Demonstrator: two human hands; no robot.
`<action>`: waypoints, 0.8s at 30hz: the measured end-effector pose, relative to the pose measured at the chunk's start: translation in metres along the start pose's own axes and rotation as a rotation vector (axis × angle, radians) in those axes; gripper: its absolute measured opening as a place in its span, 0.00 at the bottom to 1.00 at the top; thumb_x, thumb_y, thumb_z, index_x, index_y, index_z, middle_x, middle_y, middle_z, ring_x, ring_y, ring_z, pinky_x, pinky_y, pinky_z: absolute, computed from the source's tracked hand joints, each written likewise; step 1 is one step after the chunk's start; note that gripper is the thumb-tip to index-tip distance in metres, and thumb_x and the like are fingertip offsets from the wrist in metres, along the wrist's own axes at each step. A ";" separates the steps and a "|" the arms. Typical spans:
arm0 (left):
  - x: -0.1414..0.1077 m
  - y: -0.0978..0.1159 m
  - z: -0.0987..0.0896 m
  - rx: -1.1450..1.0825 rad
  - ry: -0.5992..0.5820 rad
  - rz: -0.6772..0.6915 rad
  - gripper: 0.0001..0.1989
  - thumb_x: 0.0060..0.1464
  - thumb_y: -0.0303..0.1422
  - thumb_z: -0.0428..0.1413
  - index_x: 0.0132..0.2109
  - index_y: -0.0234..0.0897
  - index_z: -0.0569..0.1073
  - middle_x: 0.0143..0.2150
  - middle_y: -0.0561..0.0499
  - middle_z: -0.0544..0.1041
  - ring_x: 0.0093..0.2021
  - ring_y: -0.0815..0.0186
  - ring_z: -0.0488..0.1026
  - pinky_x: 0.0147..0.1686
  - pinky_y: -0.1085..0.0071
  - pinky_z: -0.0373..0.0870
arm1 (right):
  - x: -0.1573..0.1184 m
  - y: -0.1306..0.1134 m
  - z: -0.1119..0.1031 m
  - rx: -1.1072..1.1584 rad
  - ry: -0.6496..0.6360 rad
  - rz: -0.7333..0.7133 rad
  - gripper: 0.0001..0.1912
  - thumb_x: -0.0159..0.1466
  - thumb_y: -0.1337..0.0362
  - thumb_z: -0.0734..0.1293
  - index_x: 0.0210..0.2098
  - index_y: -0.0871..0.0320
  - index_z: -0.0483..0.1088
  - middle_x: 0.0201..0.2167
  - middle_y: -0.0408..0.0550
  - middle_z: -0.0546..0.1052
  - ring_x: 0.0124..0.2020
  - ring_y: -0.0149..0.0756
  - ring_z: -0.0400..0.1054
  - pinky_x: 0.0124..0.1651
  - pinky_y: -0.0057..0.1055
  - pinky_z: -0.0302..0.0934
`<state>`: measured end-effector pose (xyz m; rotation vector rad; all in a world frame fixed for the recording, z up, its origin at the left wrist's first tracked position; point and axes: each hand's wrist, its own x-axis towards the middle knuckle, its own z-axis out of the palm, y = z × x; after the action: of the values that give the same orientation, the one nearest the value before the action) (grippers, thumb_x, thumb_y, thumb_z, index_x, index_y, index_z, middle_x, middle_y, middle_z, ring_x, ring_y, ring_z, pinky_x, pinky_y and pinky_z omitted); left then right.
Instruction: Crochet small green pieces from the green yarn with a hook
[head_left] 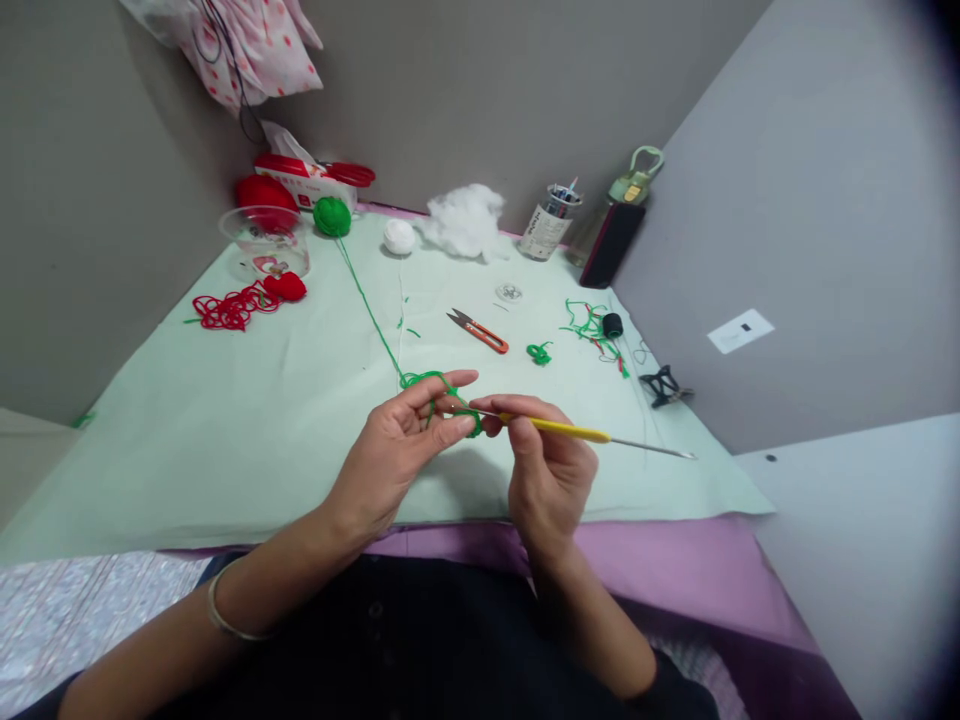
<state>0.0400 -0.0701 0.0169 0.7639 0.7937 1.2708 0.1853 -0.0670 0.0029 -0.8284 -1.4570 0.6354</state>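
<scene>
My left hand (401,440) pinches a small green crochet piece (474,424) between thumb and fingers, with green yarn looped over its raised index finger. My right hand (551,470) grips a crochet hook (559,428) by its yellow handle. The hook's left tip meets the green piece, and its bare metal end points right. From my left hand the green yarn runs up and left across the table to a green yarn ball (332,216). Both hands are close together above the table's front part.
Orange thread snips (478,331) lie beyond my hands, near a small green knotted piece (538,353). Red yarn (225,308) and a clear plastic tub (300,250) are at left. White stuffing (466,222), a pen holder (549,225) and a dark phone (613,245) stand along the back.
</scene>
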 end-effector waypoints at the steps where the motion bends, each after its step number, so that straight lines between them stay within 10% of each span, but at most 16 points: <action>1: 0.000 0.000 0.001 -0.021 0.027 -0.001 0.19 0.54 0.32 0.72 0.53 0.43 0.84 0.40 0.53 0.80 0.43 0.67 0.75 0.51 0.71 0.70 | -0.001 0.001 0.001 -0.072 -0.012 -0.061 0.12 0.73 0.67 0.66 0.48 0.48 0.81 0.42 0.48 0.85 0.40 0.38 0.80 0.41 0.38 0.77; 5: 0.003 0.003 -0.001 -0.167 0.033 -0.148 0.19 0.53 0.32 0.71 0.53 0.40 0.84 0.36 0.53 0.79 0.34 0.71 0.72 0.46 0.71 0.71 | -0.001 0.005 -0.002 -0.316 -0.037 -0.303 0.16 0.69 0.72 0.70 0.50 0.46 0.82 0.48 0.50 0.84 0.47 0.41 0.79 0.46 0.42 0.77; 8: 0.007 0.006 -0.006 -0.190 -0.034 -0.251 0.16 0.55 0.32 0.70 0.51 0.39 0.86 0.32 0.56 0.75 0.26 0.75 0.63 0.49 0.68 0.72 | 0.005 0.005 -0.007 -0.168 0.000 -0.152 0.12 0.71 0.69 0.68 0.48 0.50 0.82 0.40 0.48 0.84 0.38 0.38 0.79 0.42 0.39 0.77; 12: 0.006 0.006 -0.002 -0.102 0.053 -0.047 0.20 0.52 0.29 0.71 0.54 0.43 0.84 0.36 0.55 0.77 0.37 0.70 0.71 0.51 0.70 0.69 | 0.010 0.003 -0.006 0.029 0.016 0.049 0.10 0.74 0.64 0.65 0.44 0.52 0.81 0.35 0.46 0.81 0.30 0.33 0.75 0.35 0.36 0.74; 18: 0.004 0.003 0.000 -0.206 -0.029 -0.222 0.19 0.53 0.31 0.71 0.53 0.40 0.85 0.35 0.54 0.76 0.31 0.73 0.68 0.47 0.70 0.71 | 0.006 0.007 -0.002 -0.279 0.033 -0.306 0.14 0.69 0.71 0.70 0.48 0.46 0.82 0.41 0.49 0.83 0.42 0.40 0.78 0.41 0.40 0.75; 24: 0.005 0.004 -0.006 -0.125 -0.025 -0.135 0.16 0.55 0.31 0.70 0.51 0.43 0.86 0.39 0.54 0.78 0.33 0.73 0.69 0.50 0.72 0.71 | 0.010 0.006 -0.007 0.165 0.033 0.092 0.08 0.72 0.62 0.68 0.42 0.52 0.81 0.35 0.45 0.80 0.31 0.33 0.73 0.35 0.34 0.70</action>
<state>0.0335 -0.0638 0.0169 0.6146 0.7266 1.1759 0.1935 -0.0561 0.0045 -0.7758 -1.3234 0.7964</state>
